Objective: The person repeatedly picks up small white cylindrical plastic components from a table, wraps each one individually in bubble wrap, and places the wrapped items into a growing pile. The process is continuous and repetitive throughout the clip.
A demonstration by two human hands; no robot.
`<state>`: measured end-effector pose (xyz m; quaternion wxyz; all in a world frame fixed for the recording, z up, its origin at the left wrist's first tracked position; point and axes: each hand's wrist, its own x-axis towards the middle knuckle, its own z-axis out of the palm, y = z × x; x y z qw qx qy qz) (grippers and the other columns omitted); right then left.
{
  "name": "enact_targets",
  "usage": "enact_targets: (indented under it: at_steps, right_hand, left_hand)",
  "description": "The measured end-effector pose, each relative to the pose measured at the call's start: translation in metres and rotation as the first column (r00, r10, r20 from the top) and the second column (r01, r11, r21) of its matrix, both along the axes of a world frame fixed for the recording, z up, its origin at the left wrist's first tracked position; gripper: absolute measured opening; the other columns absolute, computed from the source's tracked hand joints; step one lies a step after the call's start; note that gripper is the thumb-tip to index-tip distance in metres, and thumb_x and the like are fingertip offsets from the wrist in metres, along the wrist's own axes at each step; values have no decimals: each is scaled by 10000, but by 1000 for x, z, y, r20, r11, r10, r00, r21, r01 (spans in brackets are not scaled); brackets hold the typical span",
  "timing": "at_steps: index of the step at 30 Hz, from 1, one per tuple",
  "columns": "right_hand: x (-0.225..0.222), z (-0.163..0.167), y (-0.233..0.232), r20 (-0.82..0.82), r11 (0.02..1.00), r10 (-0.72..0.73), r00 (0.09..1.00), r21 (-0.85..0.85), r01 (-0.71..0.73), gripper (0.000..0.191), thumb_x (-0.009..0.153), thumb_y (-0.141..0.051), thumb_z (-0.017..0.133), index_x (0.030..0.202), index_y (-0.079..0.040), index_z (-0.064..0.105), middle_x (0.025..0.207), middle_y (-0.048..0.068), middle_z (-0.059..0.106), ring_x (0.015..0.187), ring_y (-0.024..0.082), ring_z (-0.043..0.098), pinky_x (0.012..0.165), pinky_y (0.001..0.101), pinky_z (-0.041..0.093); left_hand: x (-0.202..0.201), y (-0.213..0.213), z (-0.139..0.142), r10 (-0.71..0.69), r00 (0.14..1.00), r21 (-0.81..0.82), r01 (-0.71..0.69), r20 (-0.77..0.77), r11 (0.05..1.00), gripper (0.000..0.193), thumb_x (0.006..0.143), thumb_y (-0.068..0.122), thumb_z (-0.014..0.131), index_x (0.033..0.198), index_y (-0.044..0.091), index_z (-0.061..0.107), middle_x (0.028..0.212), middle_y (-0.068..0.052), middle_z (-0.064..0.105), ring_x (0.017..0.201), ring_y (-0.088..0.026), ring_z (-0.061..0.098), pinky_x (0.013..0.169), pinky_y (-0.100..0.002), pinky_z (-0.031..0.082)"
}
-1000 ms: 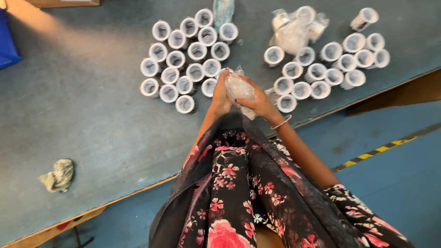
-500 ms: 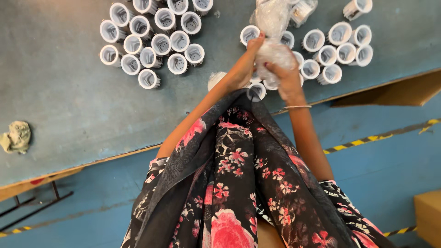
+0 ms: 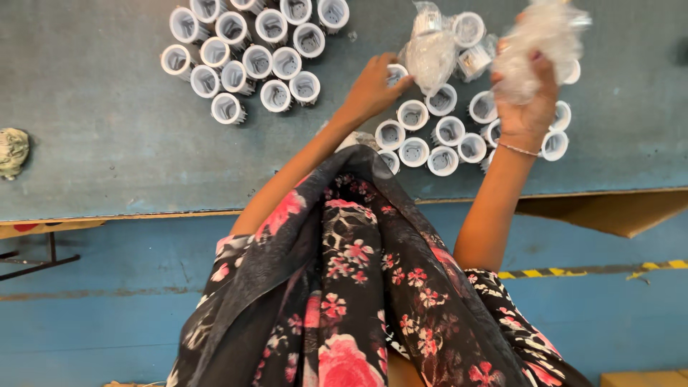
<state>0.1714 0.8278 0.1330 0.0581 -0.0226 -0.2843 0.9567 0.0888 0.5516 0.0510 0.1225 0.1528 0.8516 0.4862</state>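
The person is wearing a black fabric garment printed with pink, red and white flowers (image 3: 358, 287), and it is draping in loose folds down the middle of the view. Short sleeves of the same floral cloth are covering the upper arms, while the forearms are showing bare. The left hand (image 3: 373, 89) is wearing nothing. A thin silver-coloured metal bracelet (image 3: 517, 149) is circling the wrist below the right hand (image 3: 529, 107).
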Motion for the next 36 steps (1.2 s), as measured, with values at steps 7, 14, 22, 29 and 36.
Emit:
enact_targets:
  at_steps: [7,14,22,29,36]
  right_hand:
    - [-3,-30,-32,138,915,-152,979,394,87,571,889,46,768,1419,30,558,1260,148,669,1112,240,699,949,370,601]
    - [-13,-37,-30,180,592,-38,983,796,-123,599,823,42,785,1390,26,593,1233,119,686,1094,193,684,962,334,569]
    - [-37,16,-36,206,569,283,937,750,-337,924,721,59,763,1549,-61,370,1324,76,631,1200,151,616,1060,305,495]
    - [-39,-63,-26,170,981,159,973,82,-175,827,762,8,680,1506,-81,332,1340,65,625,1176,172,642,1026,299,524]
    - [-53,-156,-30,379,966,-74,922,-202,161,266,1004,-166,619,1199,15,601,1072,110,670,913,174,686,804,289,580]
  left_hand:
    - [-23,74,13,253,959,-98,-266,-124,959,856,768,384,774,1451,104,341,1168,-231,563,1024,-417,637,818,-480,526]
    - [-33,82,-3,302,936,226,-260,-179,939,236,1027,158,618,1237,169,724,1035,-145,754,956,-313,717,848,-420,565]
    - [-11,69,57,-102,939,295,205,-330,933,354,990,115,662,1327,220,691,926,-85,748,762,-212,717,692,-327,542]
    - [20,72,94,-20,801,151,138,-598,979,482,922,162,705,1385,244,599,919,-5,655,872,-195,666,743,-342,526]
    - [50,87,86,135,865,226,-26,-483,974,406,971,138,692,1369,217,662,880,-28,622,759,-179,619,709,-311,518]
